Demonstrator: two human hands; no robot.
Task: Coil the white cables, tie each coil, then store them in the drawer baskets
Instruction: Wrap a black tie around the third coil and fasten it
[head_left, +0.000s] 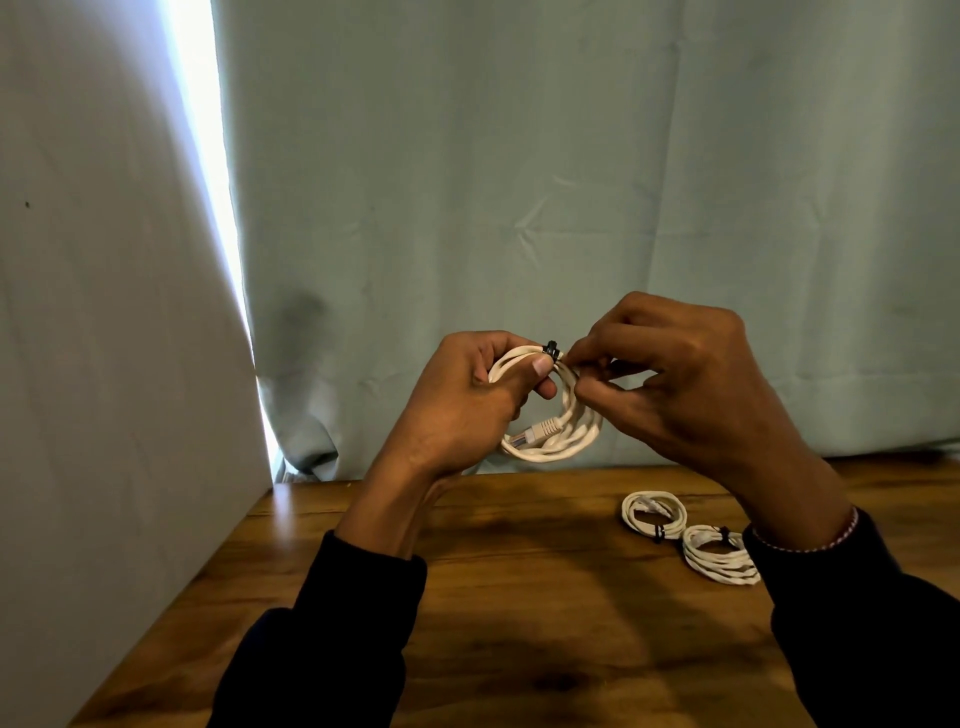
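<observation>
I hold a coiled white cable in the air above the wooden table. My left hand grips the coil's upper left side, thumb pressed over the strands. A black tie wraps the top of the coil, and my right hand pinches at it with fingertips. The cable's plug hangs inside the loop. Two more white coils lie on the table at the right, each with a black tie: one farther back, the other nearer, partly behind my right wrist.
A pale green curtain hangs right behind the table's back edge. A white panel stands along the left side, with bright light through the gap. No drawer or basket is in view.
</observation>
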